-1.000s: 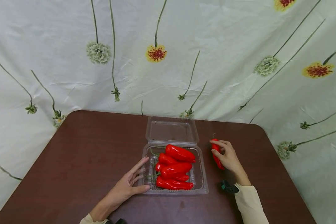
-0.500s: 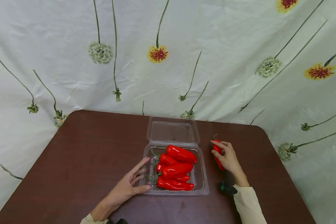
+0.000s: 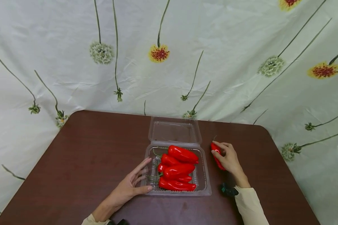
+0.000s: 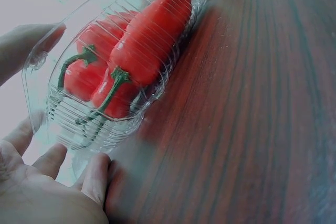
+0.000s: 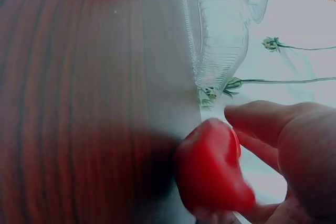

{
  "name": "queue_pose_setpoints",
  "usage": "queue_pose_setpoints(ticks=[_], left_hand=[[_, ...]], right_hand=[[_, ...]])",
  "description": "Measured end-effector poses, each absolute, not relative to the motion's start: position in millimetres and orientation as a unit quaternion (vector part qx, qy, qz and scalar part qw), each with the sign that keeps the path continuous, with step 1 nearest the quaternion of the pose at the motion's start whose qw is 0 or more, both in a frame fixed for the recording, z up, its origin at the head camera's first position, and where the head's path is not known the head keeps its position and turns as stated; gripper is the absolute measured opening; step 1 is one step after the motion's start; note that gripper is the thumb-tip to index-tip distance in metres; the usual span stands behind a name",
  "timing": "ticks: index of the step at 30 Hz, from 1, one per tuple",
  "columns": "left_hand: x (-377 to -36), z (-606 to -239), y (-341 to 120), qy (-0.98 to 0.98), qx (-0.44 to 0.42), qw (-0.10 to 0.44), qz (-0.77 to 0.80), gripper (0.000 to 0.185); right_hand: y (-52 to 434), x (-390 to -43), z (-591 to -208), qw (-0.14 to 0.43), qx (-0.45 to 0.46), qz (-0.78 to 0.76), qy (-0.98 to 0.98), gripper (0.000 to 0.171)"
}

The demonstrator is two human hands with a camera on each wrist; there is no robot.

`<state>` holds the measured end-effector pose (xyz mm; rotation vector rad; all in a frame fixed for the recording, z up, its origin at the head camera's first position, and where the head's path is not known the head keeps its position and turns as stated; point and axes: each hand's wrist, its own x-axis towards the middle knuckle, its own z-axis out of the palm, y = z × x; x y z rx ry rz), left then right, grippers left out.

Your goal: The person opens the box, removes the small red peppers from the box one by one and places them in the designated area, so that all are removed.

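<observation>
A single red pepper (image 3: 217,155) is grasped by the right hand (image 3: 228,157), whose fingers are curled over it on the brown table (image 3: 81,156), just to the right of a clear plastic clamshell box (image 3: 205,181). In the right wrist view the same pepper (image 5: 212,171) is seen pinched between thumb and fingers (image 5: 268,121), with the table close below; whether it touches the table cannot be told. The left hand (image 3: 129,186) is laid flat and relaxed against the left side of the box, its straight fingers touching the wall and its thumb at the front corner; nothing is gripped by it. Several red peppers (image 3: 177,168) with green stems are piled inside the box tray, and in the left wrist view they (image 4: 142,45) are seen pressed against the ribbed wall. The hinged lid (image 3: 174,130) is folded back open behind the tray. A floral cloth (image 3: 169,56) is hung behind the table.
</observation>
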<state>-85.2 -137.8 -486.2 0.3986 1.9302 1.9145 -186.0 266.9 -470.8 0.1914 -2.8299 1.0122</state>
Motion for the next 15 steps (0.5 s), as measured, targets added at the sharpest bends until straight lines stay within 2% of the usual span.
queue_pose_setpoints(ticks=[4, 15], left_hand=[[-85.8, -485.2, -138.0, 0.688, 0.144, 0.195, 0.684, 0.087], [-86.1, -486.8, -137.8, 0.683, 0.150, 0.195, 0.688, 0.086]], right_hand=[[266.8, -186.1, -471.5, 0.074, 0.079, 0.337, -0.935, 0.038], [270.7, -187.1, -471.4, 0.066, 0.075, 0.346, -0.933, 0.039]])
